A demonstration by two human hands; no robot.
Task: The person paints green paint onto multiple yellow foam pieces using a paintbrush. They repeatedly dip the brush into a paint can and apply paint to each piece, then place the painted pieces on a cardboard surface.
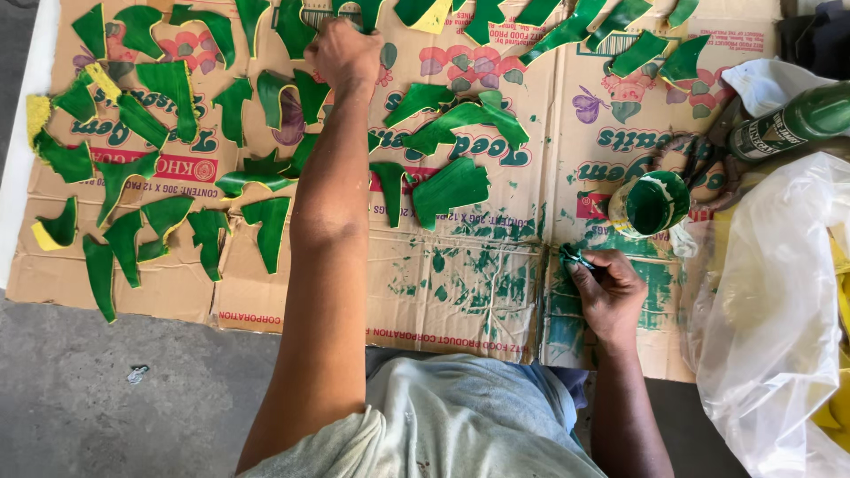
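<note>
Head view: left hand (343, 53) stretched far across flattened printed cardboard (496, 265), fingers curled together at green-painted pieces (283, 97), whether pinching one cannot be told; right hand (611, 292) closed around small paint-smeared brush (575, 258) near front edge. Judged well along: dozens of green cut shapes, a few with yellow undersides, laid out to dry across far half; green smears on near cardboard, no unpainted piece visible. Right side: open green paint tin (655, 202), dark green bottle (792, 119) lying with pale label, clear plastic bag (761, 327), cardboard printed red, purple and blue.
</note>
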